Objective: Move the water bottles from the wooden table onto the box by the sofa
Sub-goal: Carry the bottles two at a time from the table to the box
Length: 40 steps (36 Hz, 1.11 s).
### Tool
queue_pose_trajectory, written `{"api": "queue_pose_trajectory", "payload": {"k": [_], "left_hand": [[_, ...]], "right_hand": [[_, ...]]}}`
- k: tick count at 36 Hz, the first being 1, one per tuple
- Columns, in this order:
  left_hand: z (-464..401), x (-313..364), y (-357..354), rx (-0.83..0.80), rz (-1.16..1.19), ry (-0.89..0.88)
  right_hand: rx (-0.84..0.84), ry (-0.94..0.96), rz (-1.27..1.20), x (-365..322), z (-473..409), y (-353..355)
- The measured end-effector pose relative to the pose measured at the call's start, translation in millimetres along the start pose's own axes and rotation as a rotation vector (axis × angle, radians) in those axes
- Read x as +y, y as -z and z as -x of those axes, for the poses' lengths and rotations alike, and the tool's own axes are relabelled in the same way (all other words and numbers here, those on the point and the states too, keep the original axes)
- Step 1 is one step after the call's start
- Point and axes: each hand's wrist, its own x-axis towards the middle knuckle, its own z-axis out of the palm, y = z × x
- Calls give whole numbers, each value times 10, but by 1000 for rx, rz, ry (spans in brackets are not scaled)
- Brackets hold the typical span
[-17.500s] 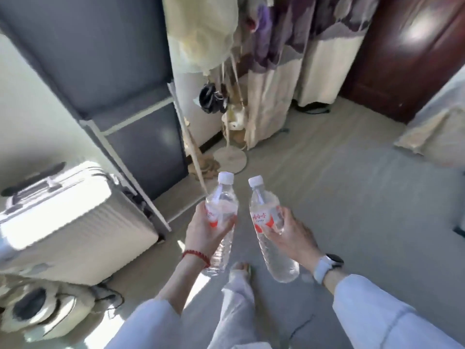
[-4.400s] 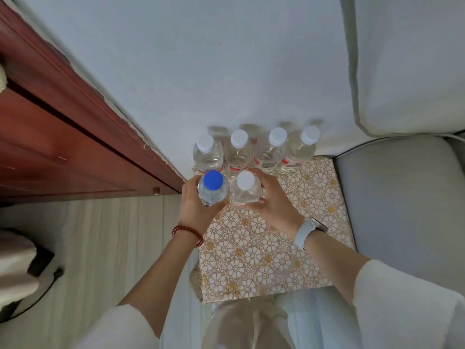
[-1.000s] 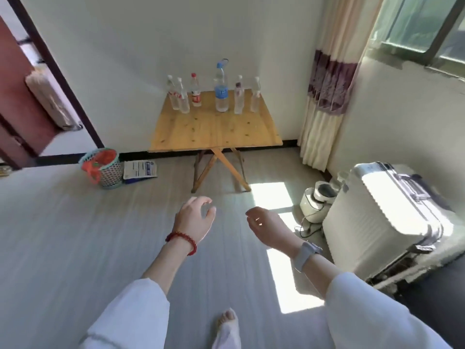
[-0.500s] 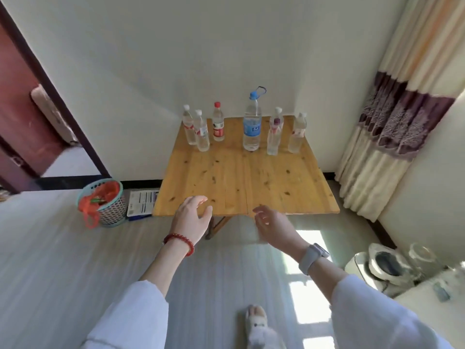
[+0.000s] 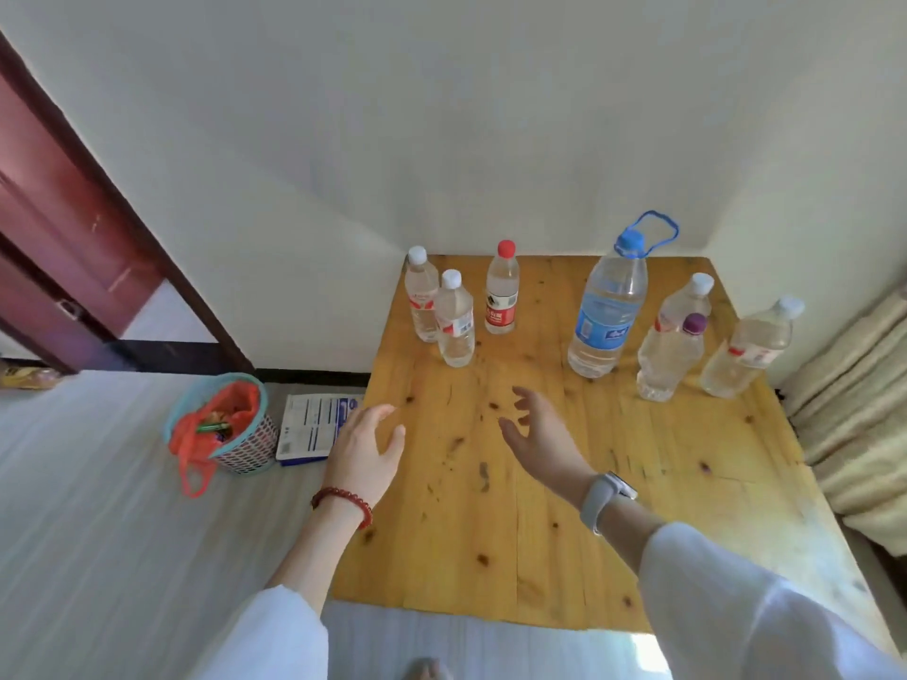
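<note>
Both hands reach over the yellow pine wooden tabletop [image 5: 564, 507], left hand [image 5: 363, 454] and right hand [image 5: 540, 439] spread wide, holding nothing. Seven clear plastic water bottles [image 5: 454, 319] stand along the tabletop's far edge, including the large blue-capped bottle [image 5: 606, 306]. All seven remain to move; the box is out of view.

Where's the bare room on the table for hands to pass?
Free: the whole near half of the table, and the gap between the red-cap bottle and the big blue-cap bottle. Crowded: both back corners, three bottles each.
</note>
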Motion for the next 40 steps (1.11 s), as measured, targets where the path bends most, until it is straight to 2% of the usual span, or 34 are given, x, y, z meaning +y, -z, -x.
{"api": "queue_pose_trajectory", "payload": {"k": [11, 18, 26, 30, 37, 40], "left_hand": [[-1837, -828, -505, -159, -30, 9], [-2784, -1060, -869, -247, 77, 10], [-3490, -1037, -1270, -373, 314, -29], [-3639, -998, -1352, -494, 446, -35], [-3456, -929, -1376, -324, 485, -41], [-3206, -876, -1333, -338, 486, -93]], "right_hand": [[39, -246, -166, 122, -1787, -849], [106, -344, -322, 208, -2511, -1219], [168, -344, -382, 278, -2564, -1252], [188, -393, -403, 315, -2489, -1224], [208, -450, -327, 312, -2195, -1098], [204, -465, -307, 299, -1988, -993]]}}
